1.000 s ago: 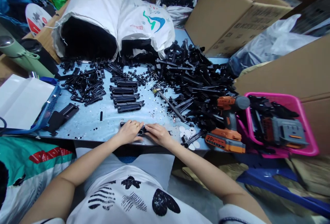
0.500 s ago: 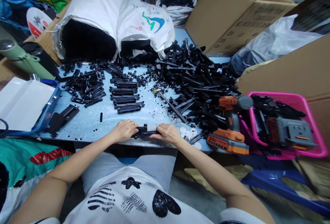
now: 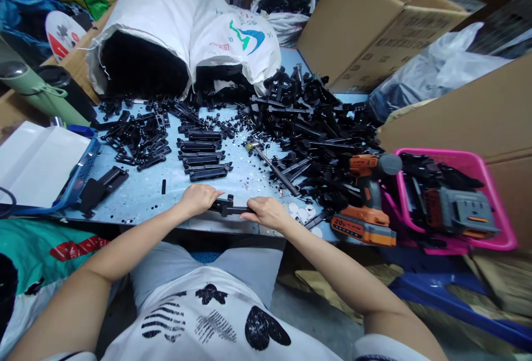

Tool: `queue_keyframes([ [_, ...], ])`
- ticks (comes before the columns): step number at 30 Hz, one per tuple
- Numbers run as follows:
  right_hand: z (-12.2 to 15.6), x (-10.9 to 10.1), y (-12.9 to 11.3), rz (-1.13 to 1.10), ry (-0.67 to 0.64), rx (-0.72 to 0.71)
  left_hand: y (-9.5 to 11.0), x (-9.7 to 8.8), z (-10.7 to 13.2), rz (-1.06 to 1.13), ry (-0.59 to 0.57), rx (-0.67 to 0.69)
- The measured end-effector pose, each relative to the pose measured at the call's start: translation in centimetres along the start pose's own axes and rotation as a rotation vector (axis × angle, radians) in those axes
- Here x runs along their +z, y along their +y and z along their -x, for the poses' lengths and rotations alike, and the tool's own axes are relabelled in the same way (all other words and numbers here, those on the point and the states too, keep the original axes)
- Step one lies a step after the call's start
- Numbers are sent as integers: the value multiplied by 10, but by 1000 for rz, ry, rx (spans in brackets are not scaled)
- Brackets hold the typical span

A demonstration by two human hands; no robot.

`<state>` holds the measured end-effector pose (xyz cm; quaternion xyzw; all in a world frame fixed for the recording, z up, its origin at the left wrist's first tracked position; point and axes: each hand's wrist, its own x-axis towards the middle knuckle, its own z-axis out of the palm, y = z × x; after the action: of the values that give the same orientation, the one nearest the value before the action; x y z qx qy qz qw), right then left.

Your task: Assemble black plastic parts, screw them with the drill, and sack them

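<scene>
Between my two hands, at the table's front edge, is a long black plastic part (image 3: 228,206) with a raised knob near its middle. My left hand (image 3: 200,199) is closed around its left end, the thumb pointing along it. The right end sits in the closed fingers of my right hand (image 3: 266,212). Both ends are hidden by the fingers. Just beyond lies a column of similar black assembled parts (image 3: 205,156). A hammer (image 3: 276,170) with a yellowish head rests to the right of that column.
A heap of black parts (image 3: 316,123) covers the right side of the blue table. Smaller black pieces (image 3: 143,137) lie left. An orange cordless drill (image 3: 368,200) stands beside a pink basket (image 3: 453,153). White sacks (image 3: 153,6) and a carton (image 3: 349,17) stand behind.
My left hand has moved slightly up and left, its fingers now curled with the thumb extended. The black part has shifted a little left and up, still between both hands.
</scene>
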<state>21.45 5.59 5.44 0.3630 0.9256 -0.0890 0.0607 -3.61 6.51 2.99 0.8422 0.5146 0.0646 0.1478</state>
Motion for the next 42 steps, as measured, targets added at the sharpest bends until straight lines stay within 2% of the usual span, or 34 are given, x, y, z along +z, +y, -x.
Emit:
queue_keyframes([
  [2,-7,-7,-12,51,-37,109,6,3,2,-96,29,-92],
  [4,-16,-12,-23,88,28,144,11,5,4,-147,48,-146],
  [7,-29,-14,-31,115,156,24,16,4,5,-170,81,-156],
  [11,-40,-10,-26,121,161,-113,18,2,6,-161,119,-136],
  [18,-46,5,-17,74,211,-208,16,8,9,-136,123,-165],
  [21,-37,-1,-9,67,227,-141,13,4,9,-140,173,-146],
  [24,-17,-10,2,61,162,-11,12,-6,10,-133,153,5],
  [25,-10,-15,3,44,161,-15,13,-11,13,-115,143,80],
  [27,7,-25,1,-38,222,-128,20,-20,22,-24,166,238],
  [30,29,-46,-16,-281,337,-397,43,-36,45,263,266,471],
  [32,40,-53,-33,-460,350,-523,63,-44,62,466,310,542],
  [34,45,-48,-53,-633,347,-604,83,-47,75,635,331,547],
  [36,42,-28,-76,-768,376,-681,99,-44,84,778,380,565],
  [37,37,-14,-88,-803,422,-672,106,-40,86,830,419,574],
  [38,29,0,-100,-818,506,-602,111,-34,88,855,459,567],
  [39,19,13,-111,-809,625,-447,115,-27,88,843,493,539],
  [40,8,23,-120,-792,774,-228,117,-19,88,794,517,499],
  [42,-13,31,-126,-743,1030,178,115,-3,83,626,552,440],
])
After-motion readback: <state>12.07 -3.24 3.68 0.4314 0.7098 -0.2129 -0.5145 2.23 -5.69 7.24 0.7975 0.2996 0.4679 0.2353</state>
